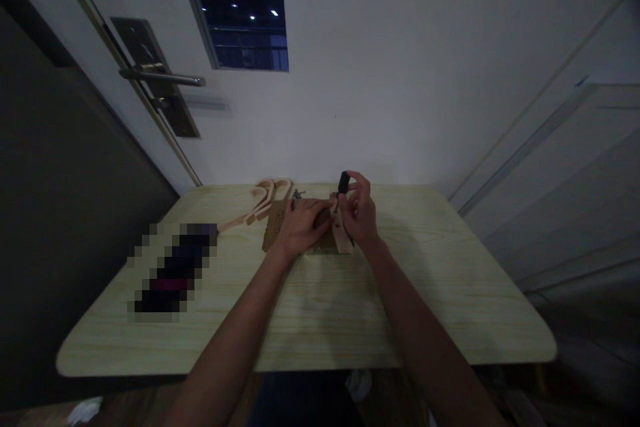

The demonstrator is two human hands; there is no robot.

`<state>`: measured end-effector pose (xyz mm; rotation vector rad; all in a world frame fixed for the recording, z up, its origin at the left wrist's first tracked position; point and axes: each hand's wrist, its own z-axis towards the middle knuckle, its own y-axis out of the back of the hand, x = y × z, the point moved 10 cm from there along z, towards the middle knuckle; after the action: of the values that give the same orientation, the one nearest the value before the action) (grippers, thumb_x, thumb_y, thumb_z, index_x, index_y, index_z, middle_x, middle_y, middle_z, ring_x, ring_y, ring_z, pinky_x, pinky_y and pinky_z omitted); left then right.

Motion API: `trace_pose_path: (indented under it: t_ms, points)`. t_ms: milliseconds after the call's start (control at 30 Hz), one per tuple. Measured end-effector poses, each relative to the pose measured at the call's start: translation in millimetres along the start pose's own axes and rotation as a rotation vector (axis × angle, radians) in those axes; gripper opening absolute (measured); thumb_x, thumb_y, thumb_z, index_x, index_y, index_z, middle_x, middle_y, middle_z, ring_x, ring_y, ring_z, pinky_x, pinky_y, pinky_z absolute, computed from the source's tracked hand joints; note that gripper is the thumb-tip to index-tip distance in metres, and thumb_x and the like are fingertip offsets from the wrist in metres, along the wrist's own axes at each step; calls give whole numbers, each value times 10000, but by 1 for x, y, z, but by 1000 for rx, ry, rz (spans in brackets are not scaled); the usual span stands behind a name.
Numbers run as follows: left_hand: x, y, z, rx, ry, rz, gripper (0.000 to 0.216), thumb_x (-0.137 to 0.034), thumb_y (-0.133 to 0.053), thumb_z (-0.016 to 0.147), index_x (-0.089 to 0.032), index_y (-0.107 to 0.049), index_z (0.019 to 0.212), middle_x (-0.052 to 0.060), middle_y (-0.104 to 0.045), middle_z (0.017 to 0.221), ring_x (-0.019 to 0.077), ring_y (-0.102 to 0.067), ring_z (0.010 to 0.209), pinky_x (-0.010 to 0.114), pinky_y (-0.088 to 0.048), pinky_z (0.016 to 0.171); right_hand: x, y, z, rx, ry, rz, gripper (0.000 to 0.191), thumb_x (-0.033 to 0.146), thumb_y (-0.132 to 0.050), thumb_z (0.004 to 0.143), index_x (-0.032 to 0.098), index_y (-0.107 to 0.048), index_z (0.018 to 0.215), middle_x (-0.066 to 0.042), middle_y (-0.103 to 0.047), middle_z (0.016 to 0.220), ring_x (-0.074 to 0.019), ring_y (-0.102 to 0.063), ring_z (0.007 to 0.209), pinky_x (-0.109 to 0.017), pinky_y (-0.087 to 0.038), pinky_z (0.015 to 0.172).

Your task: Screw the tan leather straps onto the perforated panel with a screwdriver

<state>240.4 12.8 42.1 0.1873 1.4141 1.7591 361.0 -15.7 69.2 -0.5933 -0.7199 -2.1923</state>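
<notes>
My left hand (301, 227) lies closed over a flat wooden piece (342, 238) on the light wood table (325, 307), pressing it down. My right hand (358, 210) is closed in a pinch on a small black-handled tool (343, 183), held upright above the wooden piece's upper end. A brown perforated board (274, 227) lies under and to the left of my left hand. Curved wooden parts (263, 203) rest just behind it, with small dark screws (299, 194) beside them.
A blurred dark object (173, 270) lies on the table's left part. A door with a metal lever handle (163, 77) and a narrow window stands behind the table. White panels (575, 167) rise at the right. The floor shows below the front edge.
</notes>
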Motion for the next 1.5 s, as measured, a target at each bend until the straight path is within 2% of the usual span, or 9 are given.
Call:
trace_pose_path:
  t_ms: [433,833,1033,1500]
  points:
    - [1,0,1,1,3,16,312,-363,-547,924,-241,-613,1203,64,-660,1263,288,-561,1211,601,-263,1112,-2,-1,0,9,4,-88,452,318,-505,907,286,-348,1331,-10,-623,978,-77,-419,496,-244,-370,472]
    - [0,0,1,9,-1,31,326,-368,-544,920,-249,-609,1217,67,-653,1265,285,-554,1216,571,-291,1113,4,3,5,5,-7,-93,412,282,-540,877,282,-415,1270,30,-608,892,-81,-423,530,-236,-390,507]
    - [1,-1,1,3,-13,16,318,-366,-540,924,-250,-603,1213,67,-659,1258,285,-556,1212,580,-279,1117,6,2,3,14,16,-94,445,316,-532,895,276,-384,1313,-21,-652,1016,-104,-489,578,-269,-449,548]
    - [2,-3,1,8,-15,27,327,-358,-527,938,-252,-581,1243,63,-642,1297,279,-545,1227,584,-272,1111,3,-5,3,36,21,-34,451,385,-552,910,284,-408,1325,10,-593,874,-96,-439,535,-248,-413,495]
